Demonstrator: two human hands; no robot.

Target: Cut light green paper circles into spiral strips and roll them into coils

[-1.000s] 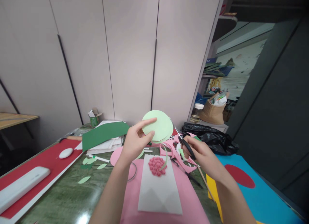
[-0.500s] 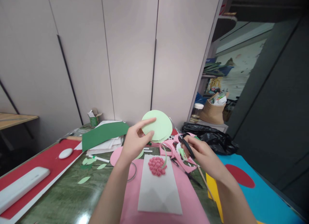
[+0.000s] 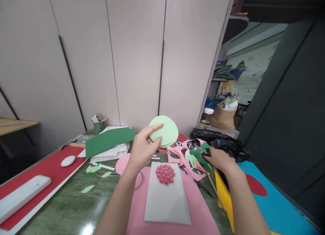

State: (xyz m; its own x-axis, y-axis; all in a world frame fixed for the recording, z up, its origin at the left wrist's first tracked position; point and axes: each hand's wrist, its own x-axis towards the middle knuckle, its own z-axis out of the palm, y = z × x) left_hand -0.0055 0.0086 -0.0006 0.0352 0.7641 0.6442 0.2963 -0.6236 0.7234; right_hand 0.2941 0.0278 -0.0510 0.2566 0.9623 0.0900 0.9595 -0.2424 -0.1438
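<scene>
- Left hand [image 3: 142, 149]: thumb & forefinger pinch the lower-left edge of a pale green paper circle [image 3: 165, 129], held upright above mid-table.
- Right hand [image 3: 220, 159]: low on the table, fingertips at black scissors [image 3: 200, 149]; can't tell if it grips them, as the fingers are partly hidden.
- Scissors lie among pink scraps [image 3: 186, 160]; blades hard to make out.
- Nearer: white sheet [image 3: 166, 197] w/ pink cluster [image 3: 165, 173].
</scene>
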